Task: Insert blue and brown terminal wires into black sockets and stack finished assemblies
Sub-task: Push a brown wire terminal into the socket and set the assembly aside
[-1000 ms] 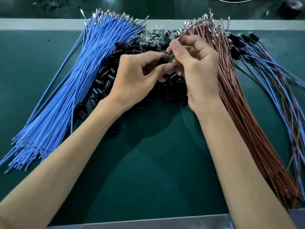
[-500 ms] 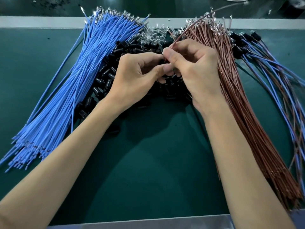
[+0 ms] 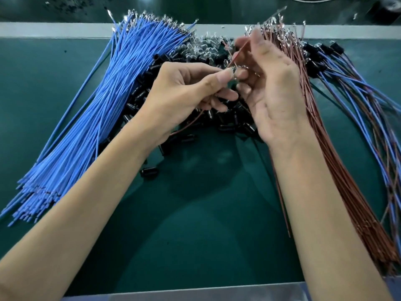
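The left hand [image 3: 191, 92] pinches a small glinting piece between thumb and forefinger, with its other fingers curled beneath; blur hides what the piece is. From that pinch a brown wire [image 3: 238, 53] slants up and away to the right hand [image 3: 273, 90], whose thumb and forefinger seem to close on it. The fingertips are smeared, so that is a reading, not a certainty. A stretch of brown wire also trails out under the left hand toward the near left, and I cannot tell whether it is the same one.

The wire looks thin and limp. Pushed from too far back, it would likely buckle rather than seat, and a terminal turned the wrong way might not lock. The hands work right above the heap of black sockets [image 3: 227, 126], so a dropped piece could vanish among them.

The sockets are short, glossy black tubes, with a scatter of clear glassy parts [image 3: 199, 47] beyond them. On the left the blue wires [image 3: 104, 109] fan out, smooth and matte, with bright metal crimps at their far ends. The brown wires [image 3: 329, 161] lie bundled on the right. Farther right sit the finished assemblies [image 3: 358, 98] — blue and brown leads running from black sockets. All of it rests on a smooth, faintly shiny green mat [image 3: 206, 224].
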{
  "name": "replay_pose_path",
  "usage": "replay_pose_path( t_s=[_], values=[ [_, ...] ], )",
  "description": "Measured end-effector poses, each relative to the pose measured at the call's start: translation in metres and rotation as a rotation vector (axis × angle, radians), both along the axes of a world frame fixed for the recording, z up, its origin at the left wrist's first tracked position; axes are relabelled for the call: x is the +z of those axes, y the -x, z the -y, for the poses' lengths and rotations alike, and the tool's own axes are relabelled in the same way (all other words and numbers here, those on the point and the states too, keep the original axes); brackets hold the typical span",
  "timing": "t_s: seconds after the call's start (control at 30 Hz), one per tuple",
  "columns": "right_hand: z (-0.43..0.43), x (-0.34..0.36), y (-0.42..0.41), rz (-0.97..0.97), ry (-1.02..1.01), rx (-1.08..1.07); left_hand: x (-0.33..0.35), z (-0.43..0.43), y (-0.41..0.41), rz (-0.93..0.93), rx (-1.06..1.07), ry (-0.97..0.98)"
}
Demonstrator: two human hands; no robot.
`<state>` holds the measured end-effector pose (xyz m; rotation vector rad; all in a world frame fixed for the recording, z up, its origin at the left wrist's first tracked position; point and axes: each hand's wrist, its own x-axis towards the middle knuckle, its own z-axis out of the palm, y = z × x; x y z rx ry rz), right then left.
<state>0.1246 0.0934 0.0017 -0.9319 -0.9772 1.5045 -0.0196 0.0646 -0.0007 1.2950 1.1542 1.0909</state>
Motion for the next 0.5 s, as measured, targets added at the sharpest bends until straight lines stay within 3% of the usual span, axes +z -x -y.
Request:
replay_pose_path(
  t_s=[0.07,0.2,0.27,0.4,0.5],
  values=[
    [-0.001,0.0,-0.002,-0.028,0.006,-0.029,0.002,0.002,-0.001,0.009,-0.047,0.037],
    [0.001,0.0,-0.002,0.103,0.04,0.173,0.002,0.005,-0.009,0.173,-0.114,0.129],
    [0.0,0.002,-0.003,0.11,0.057,0.175,0.0,0.007,-0.014,0.247,-0.113,0.184],
    [0.0,0.004,-0.008,-0.004,0.087,0.064,-0.001,0.01,-0.025,0.283,-0.089,0.285],
    [0.002,0.005,-0.008,-0.131,0.151,0.143,0.007,0.011,-0.028,0.547,-0.057,0.424]
  ],
)
